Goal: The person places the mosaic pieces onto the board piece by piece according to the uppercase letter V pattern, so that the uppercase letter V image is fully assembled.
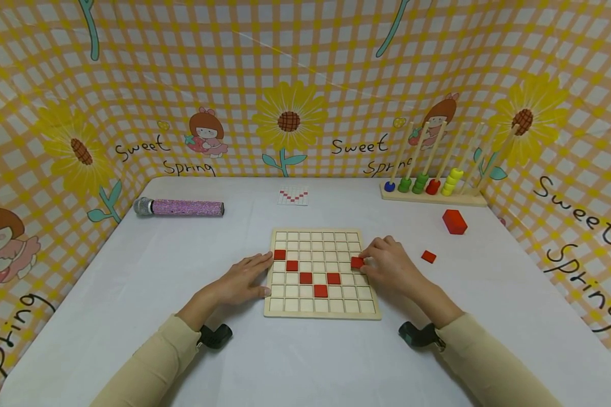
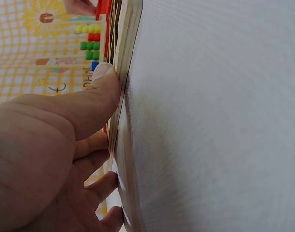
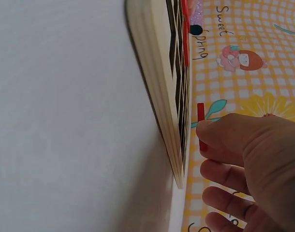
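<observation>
A wooden grid board (image 1: 312, 312) lies flat in the middle of the table, with several red square tiles (image 1: 320, 291) set in its cells along two slanting lines. At the board's left edge, my left hand (image 1: 239, 280) rests with thumb and fingertips touching the side. My right hand (image 1: 394, 265) pinches another red tile (image 3: 201, 111) between thumb and finger. In the right wrist view this tile stands a little above the board surface; in the head view it overlaps the rightmost column. One more loose red tile (image 1: 428, 256) lies right of that hand.
Behind the board lies a small pattern card (image 1: 292, 195) with red squares on a grid. A glittery microphone (image 1: 183, 207) is at the back left. At the back right are a bead-and-peg stand (image 1: 433, 196) and a red block (image 1: 454, 221). Patterned cloth (image 1: 285, 68) walls the table.
</observation>
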